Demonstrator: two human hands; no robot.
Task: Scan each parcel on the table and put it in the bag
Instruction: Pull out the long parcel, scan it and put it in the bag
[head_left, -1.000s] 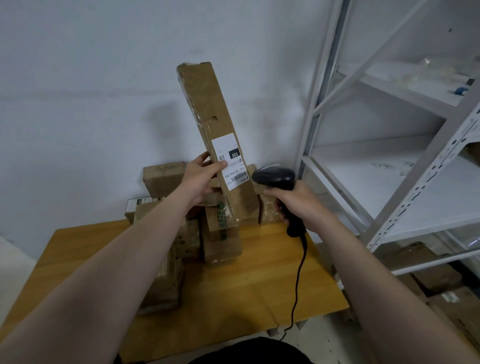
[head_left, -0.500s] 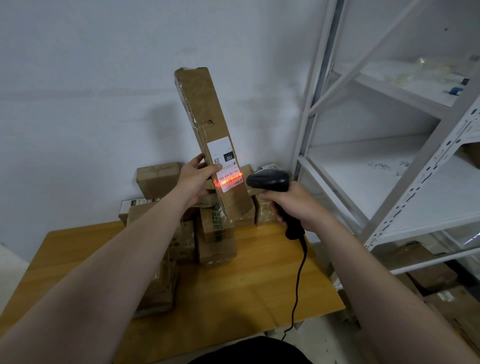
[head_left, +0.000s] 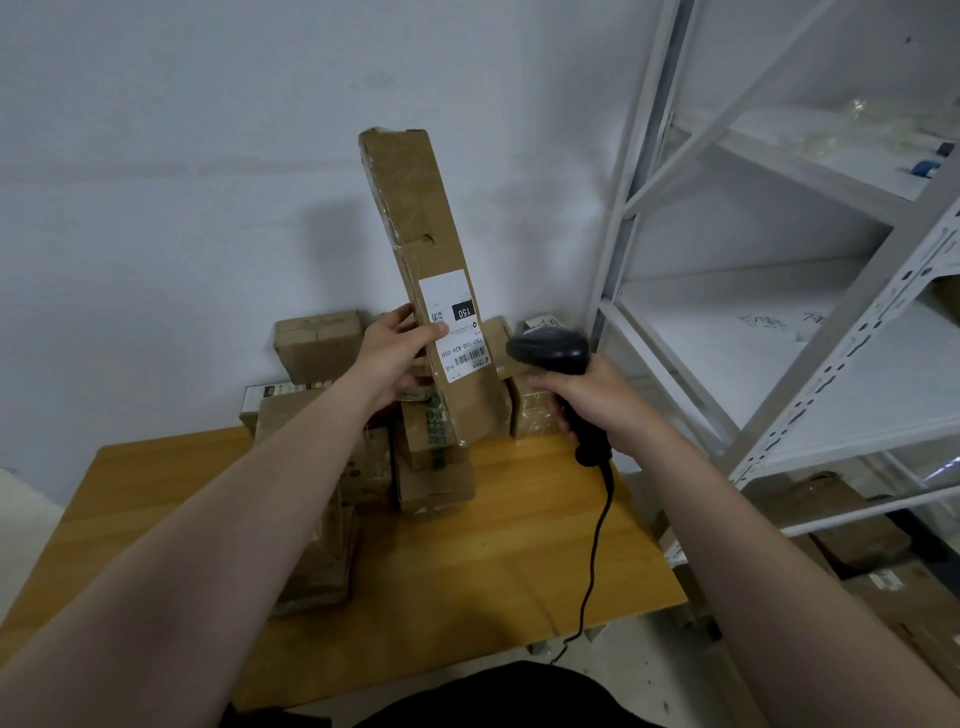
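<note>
Head view, entries taken from left to right.

Stacked parcels (head_left: 317, 343): piled at the back of the tabletop (head_left: 519, 545), against the wall. The pile is uneven; a knock from above could be enough to topple it.

Left grip (head_left: 400, 353): clasped on the long parcel (head_left: 410, 218), low on its left edge, with the thumb laid over its face. The parcel is held in the air above the pile, nearly upright and tipped slightly left. Most of its length stands above the grasp, so a pivot or slip is judged the main risk; a fall would land on the pile.

Label (head_left: 452, 322): on the lower part of the parcel's face. The thumb tip lies on the label's left edge, beside the square code. The barcode lower down is uncovered. No scan line is seen on it, so whether a read has been taken cannot be told. A thumb slid lower could mask the code.

Scanner (head_left: 550, 348): aimed at the label from just beside it, its handle wrapped by the right grip (head_left: 587, 400). At so close a range a misread is possible.

Cable (head_left: 597, 545): hung over the tabletop's front edge; a snag there could jerk the aim.

Shelving (head_left: 779, 364): near on the right; the tall parcel could strike it if swung. No bag is in view.
</note>
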